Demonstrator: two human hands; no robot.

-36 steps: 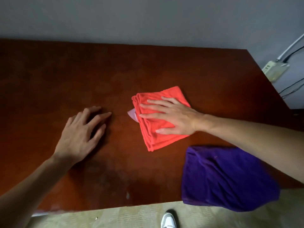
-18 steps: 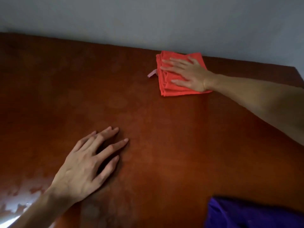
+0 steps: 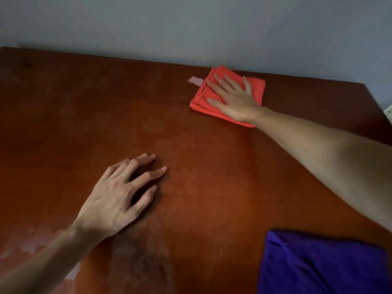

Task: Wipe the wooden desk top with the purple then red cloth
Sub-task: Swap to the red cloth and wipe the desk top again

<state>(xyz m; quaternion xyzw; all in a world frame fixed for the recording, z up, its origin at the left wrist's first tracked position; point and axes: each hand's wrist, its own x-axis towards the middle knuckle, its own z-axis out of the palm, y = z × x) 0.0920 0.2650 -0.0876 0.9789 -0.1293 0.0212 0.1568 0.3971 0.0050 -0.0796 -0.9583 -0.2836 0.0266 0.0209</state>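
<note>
A folded red cloth (image 3: 257, 87) lies on the dark wooden desk top (image 3: 84, 115) near its far edge, right of centre. My right hand (image 3: 232, 98) presses flat on it with straight, spread fingers, the arm reaching in from the right. A small pale tag (image 3: 196, 81) sticks out at the cloth's left corner. My left hand (image 3: 118, 198) rests on the bare wood at centre left, fingers spread and slightly bent, holding nothing. The purple cloth (image 3: 322, 264) lies in a heap at the near right corner, cut off by the frame.
A grey wall (image 3: 191, 28) runs along the desk's far edge. The desk's right edge (image 3: 376, 102) shows at the upper right, with a pale object (image 3: 388, 112) just past it. Pale worn patches (image 3: 31, 245) mark the wood at the near left.
My right hand slid the red cloth from the desk's middle to its far edge, then turned it slightly. My left hand stayed planted on the wood. The view shifted with my head.
</note>
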